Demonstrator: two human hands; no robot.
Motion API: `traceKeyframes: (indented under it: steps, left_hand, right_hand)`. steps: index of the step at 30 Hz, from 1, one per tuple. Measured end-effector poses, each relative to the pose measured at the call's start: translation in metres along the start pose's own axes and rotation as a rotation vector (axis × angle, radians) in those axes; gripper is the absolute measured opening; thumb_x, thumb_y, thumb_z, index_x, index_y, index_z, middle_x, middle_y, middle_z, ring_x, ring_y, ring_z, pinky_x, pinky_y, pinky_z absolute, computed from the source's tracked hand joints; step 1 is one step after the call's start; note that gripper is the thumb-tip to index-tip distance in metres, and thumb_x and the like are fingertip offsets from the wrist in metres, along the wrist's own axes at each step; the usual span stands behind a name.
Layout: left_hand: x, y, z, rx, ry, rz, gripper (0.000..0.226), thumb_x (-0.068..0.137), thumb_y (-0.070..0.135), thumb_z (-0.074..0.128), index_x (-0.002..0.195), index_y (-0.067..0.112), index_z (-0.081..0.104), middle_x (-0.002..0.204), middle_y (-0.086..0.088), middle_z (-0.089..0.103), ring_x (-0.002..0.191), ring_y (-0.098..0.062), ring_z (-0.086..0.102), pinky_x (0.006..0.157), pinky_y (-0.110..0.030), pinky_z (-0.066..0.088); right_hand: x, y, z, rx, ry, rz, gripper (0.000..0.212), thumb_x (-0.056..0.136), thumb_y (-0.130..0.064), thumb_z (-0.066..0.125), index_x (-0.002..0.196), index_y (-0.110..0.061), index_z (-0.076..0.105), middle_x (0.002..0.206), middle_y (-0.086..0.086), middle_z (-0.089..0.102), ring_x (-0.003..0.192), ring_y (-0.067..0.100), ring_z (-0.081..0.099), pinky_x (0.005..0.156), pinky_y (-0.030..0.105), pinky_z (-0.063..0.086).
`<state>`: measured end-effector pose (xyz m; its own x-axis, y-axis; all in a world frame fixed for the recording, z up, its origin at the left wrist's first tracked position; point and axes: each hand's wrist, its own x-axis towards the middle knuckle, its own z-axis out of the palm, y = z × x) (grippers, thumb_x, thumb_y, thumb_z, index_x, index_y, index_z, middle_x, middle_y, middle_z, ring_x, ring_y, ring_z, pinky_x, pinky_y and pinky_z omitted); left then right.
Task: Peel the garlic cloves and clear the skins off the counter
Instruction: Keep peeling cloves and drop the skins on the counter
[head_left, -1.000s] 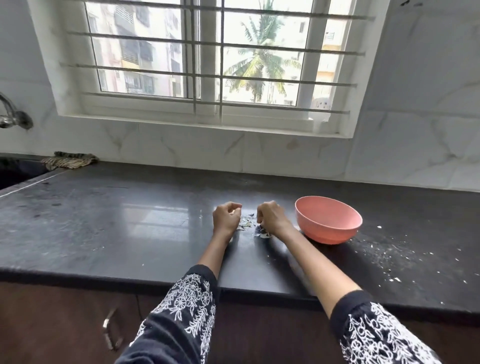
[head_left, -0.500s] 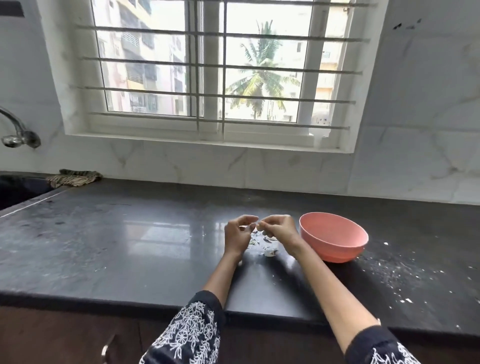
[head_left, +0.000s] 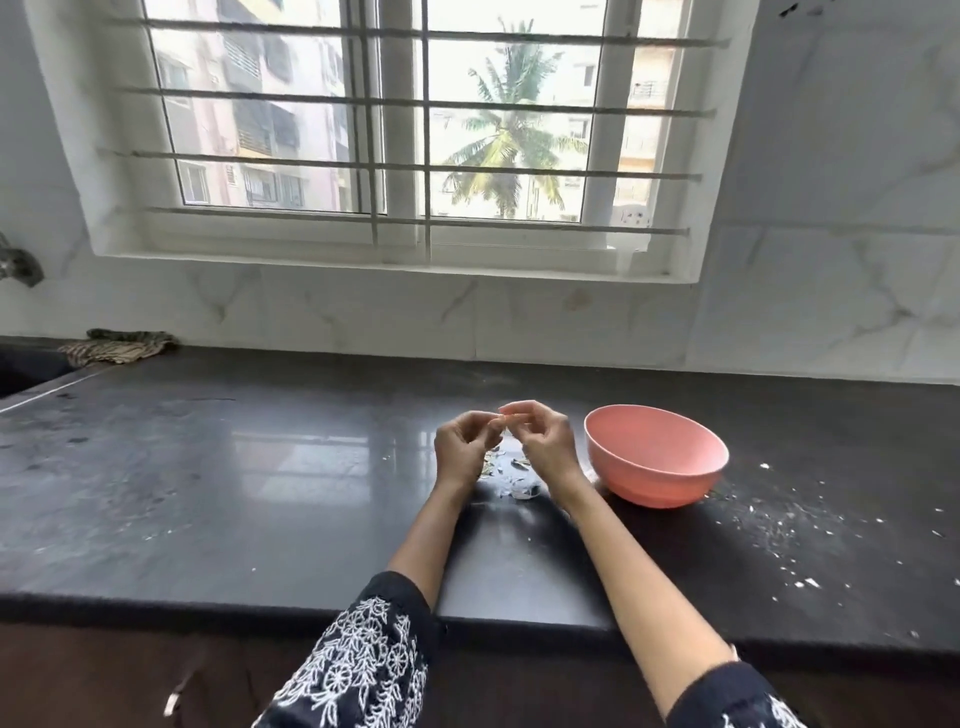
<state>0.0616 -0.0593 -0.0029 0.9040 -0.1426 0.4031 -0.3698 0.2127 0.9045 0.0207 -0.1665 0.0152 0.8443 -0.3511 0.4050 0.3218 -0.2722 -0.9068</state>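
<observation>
bowl (head_left: 655, 457) right of skins (head_left: 511, 470) — on counter (head_left: 260, 493) | cloth (head_left: 117, 349) far left — by wall

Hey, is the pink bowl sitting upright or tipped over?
Upright. The pink bowl rests on its base on the dark counter, its rim facing up. What its inside holds cannot be told from this angle.
</observation>
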Motion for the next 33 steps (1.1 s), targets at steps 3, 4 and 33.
traceKeyframes:
  steps: [3, 4, 33]
  left_hand:
    - [0.000, 0.000, -0.002, -0.041, 0.009, -0.064, 0.016, 0.085, -0.001, 0.062, 0.074, 0.010, 0.063, 0.054, 0.006, 0.066, 0.054, -0.004, 0.062, 0.061, -0.019, 0.055]
    - [0.001, 0.001, -0.001, -0.059, 0.009, -0.078, 0.015, 0.086, -0.001, 0.061, 0.075, 0.009, 0.062, 0.054, 0.005, 0.066, 0.054, -0.005, 0.063, 0.061, -0.020, 0.056]
    - [-0.012, 0.008, -0.003, 0.015, -0.020, -0.107, 0.011, 0.080, -0.011, 0.064, 0.090, -0.014, 0.066, 0.058, 0.003, 0.067, 0.053, -0.006, 0.064, 0.057, -0.017, 0.054]
  right_hand:
    - [-0.001, -0.001, 0.003, -0.087, -0.008, -0.096, 0.010, 0.084, -0.009, 0.067, 0.086, -0.017, 0.071, 0.077, 0.001, 0.069, 0.062, 0.004, 0.060, 0.053, 0.017, 0.047]
    - [-0.001, -0.002, 0.003, -0.098, -0.009, -0.116, 0.009, 0.083, -0.008, 0.067, 0.086, -0.016, 0.072, 0.076, 0.001, 0.069, 0.060, -0.001, 0.059, 0.052, 0.015, 0.046]
    - [-0.005, 0.003, -0.007, -0.547, -0.079, -0.375, 0.012, 0.076, 0.002, 0.057, 0.077, -0.009, 0.057, 0.071, 0.000, 0.058, 0.064, 0.018, 0.049, 0.063, 0.031, 0.041]
